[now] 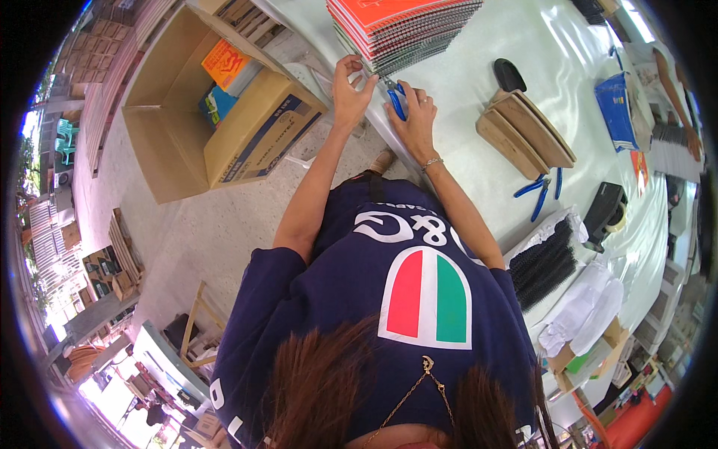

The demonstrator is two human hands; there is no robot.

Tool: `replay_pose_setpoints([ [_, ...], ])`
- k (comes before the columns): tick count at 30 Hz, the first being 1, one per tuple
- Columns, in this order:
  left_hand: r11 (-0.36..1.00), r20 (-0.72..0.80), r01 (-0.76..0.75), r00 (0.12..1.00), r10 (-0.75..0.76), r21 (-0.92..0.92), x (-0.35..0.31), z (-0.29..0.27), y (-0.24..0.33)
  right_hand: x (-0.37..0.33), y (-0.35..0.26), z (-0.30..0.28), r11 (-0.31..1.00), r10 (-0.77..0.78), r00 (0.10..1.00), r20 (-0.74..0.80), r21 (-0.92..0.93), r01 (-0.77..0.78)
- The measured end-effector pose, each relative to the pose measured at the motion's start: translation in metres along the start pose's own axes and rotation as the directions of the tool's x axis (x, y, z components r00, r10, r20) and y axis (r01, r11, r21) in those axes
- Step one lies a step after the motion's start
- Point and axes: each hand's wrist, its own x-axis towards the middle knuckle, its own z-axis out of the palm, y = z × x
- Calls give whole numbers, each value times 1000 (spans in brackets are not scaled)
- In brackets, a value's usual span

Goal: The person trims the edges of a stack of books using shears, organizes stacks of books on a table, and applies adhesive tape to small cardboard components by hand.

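Observation:
A stack of spiral-bound notebooks (pixel 407 34) with orange-red covers stands at the far edge of the table, its dark coils showing along the side. My right hand (pixel 415 123) is wrapped round blue-handled cutting pliers (pixel 396 101), their jaws up against the stack's near corner. Beside that corner, on the left, is my left hand (pixel 351 96), thumb and forefinger bent but apart; whether it touches a coil I cannot make out. An open cardboard box (pixel 258 142) with orange and blue books (pixel 224 66) inside stands left of my arms.
On the pale table (pixel 456 97) to the right are wooden blocks (pixel 527 135), blue-handled pliers (pixel 537 196), a black tape dispenser (pixel 604 213) and a bundle of black coils (pixel 546 269). A blue bin (pixel 617 112) stands further right, near another person's arm (pixel 673 90).

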Motion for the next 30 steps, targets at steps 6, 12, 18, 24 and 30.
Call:
replay_pose_setpoints([
  [6,1000,3,0,1000,0,-5,-1,0,1,-1,3,1,1000,11,1000,11,-17,-10],
  [12,998,5,30,1000,-30,-47,-1,-1,0,-2,2,1,999,-28,999,20,-44,29],
  [18,999,40,-11,999,9,33,-1,-6,4,-2,3,1,998,-42,999,18,-45,43],
  [24,999,77,6,997,-10,46,0,-12,6,0,0,2,1000,-22,1000,-16,-21,22],
  [30,1000,62,-26,998,26,-5,-1,-12,10,2,1,1,999,-36,999,29,-23,37],
])
